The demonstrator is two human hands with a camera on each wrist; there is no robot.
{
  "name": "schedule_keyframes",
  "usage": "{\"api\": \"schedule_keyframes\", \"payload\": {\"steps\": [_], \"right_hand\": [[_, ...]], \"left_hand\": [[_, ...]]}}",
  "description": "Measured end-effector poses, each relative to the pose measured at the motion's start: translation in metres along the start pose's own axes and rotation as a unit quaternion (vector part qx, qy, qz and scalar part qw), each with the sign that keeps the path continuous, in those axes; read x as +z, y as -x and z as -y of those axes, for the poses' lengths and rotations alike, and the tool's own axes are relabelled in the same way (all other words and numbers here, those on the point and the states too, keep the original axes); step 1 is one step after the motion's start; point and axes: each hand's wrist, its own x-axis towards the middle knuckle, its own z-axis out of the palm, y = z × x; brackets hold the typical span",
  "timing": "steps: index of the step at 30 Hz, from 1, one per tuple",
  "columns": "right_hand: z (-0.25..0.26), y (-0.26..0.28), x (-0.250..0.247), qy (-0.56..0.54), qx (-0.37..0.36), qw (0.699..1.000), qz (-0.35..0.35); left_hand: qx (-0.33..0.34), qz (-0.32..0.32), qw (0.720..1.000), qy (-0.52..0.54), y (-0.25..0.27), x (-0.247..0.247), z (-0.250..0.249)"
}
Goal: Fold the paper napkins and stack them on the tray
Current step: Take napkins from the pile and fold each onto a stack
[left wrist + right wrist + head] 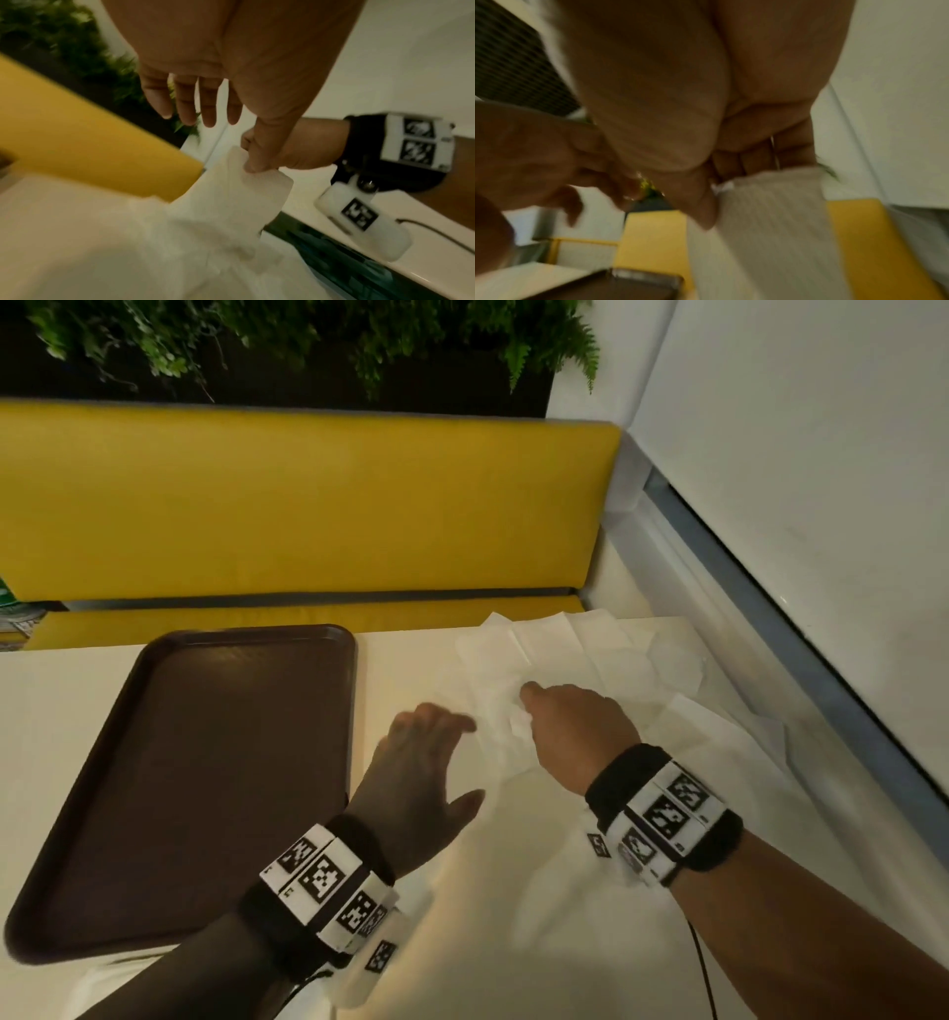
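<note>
Several unfolded white napkins (590, 649) lie spread over the right half of the pale table. My right hand (524, 706) pinches one napkin (506, 724) and lifts a fold of it off the pile; the right wrist view shows the curled fingers (731, 162) gripping this napkin (770, 203). My left hand (462, 757) hovers just left of it, fingers spread and relaxed, holding nothing. In the left wrist view its straight fingers (208, 105) stand above the lifted napkin (257, 194). A brown tray (205, 762) with nothing on it sits at the left.
A yellow bench (308, 505) runs behind the table's far edge, with green plants (308, 331) above it. A white wall with a grey ledge (770, 618) closes the right side. More white paper (565, 891) covers the near table.
</note>
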Motion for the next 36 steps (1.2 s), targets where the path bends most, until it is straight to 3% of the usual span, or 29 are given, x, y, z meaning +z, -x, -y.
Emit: {"api": "schedule_keyframes", "payload": {"steps": [3,6,10,13,15,18,20,23,26,27,30,31,32,34,36], "right_hand": [[0.021,0.021,-0.025,-0.004,-0.095,0.995,0.005],[0.035,0.038,-0.042,-0.023,-0.142,0.989,0.038],[0.037,0.046,-0.056,-0.16,-0.196,0.967,-0.01],[0.028,0.048,-0.058,-0.231,-0.167,0.958,-0.036],[0.016,0.051,-0.054,-0.318,-0.112,0.94,-0.051],[-0.003,0.052,-0.029,-0.423,-0.014,0.906,-0.02],[-0.01,0.051,-0.001,-0.476,0.032,0.878,0.023],[-0.007,0.052,0.027,-0.534,0.035,0.838,0.105],[0.009,0.054,0.027,-0.586,0.012,0.797,0.145],[0.014,0.052,0.025,-0.621,0.011,0.77,0.145],[0.019,0.042,0.022,-0.751,-0.012,0.649,0.12],[0.018,0.04,0.019,-0.771,-0.023,0.626,0.112],[0.016,0.038,0.016,-0.778,-0.033,0.618,0.106],[0.016,0.037,0.011,-0.767,-0.05,0.633,0.098],[0.021,0.039,0.009,-0.716,-0.073,0.692,0.06]], "left_hand": [[0.027,0.009,0.999,-0.029,-0.005,-0.02,-0.021],[0.034,0.006,0.999,-0.029,-0.003,-0.031,-0.03],[0.053,-0.048,0.997,0.042,0.005,-0.043,-0.023],[0.072,-0.065,0.993,0.06,0.01,-0.051,-0.018],[0.011,-0.055,0.986,0.155,0.015,-0.058,-0.011],[-0.103,-0.01,0.928,0.358,0.023,-0.073,-0.002],[-0.135,-0.014,0.886,0.444,0.03,-0.079,0.003],[-0.151,-0.023,0.815,0.559,0.034,-0.083,0.009],[-0.143,-0.047,0.776,0.613,0.031,-0.085,0.012],[-0.14,-0.062,0.769,0.621,0.029,-0.085,0.014],[-0.148,-0.135,0.768,0.608,0.025,-0.083,0.024],[-0.161,-0.161,0.768,0.598,0.024,-0.081,0.03],[-0.174,-0.185,0.769,0.586,0.024,-0.08,0.034],[-0.191,-0.223,0.779,0.554,0.025,-0.077,0.041],[-0.214,-0.251,0.803,0.496,0.025,-0.075,0.045]]}}
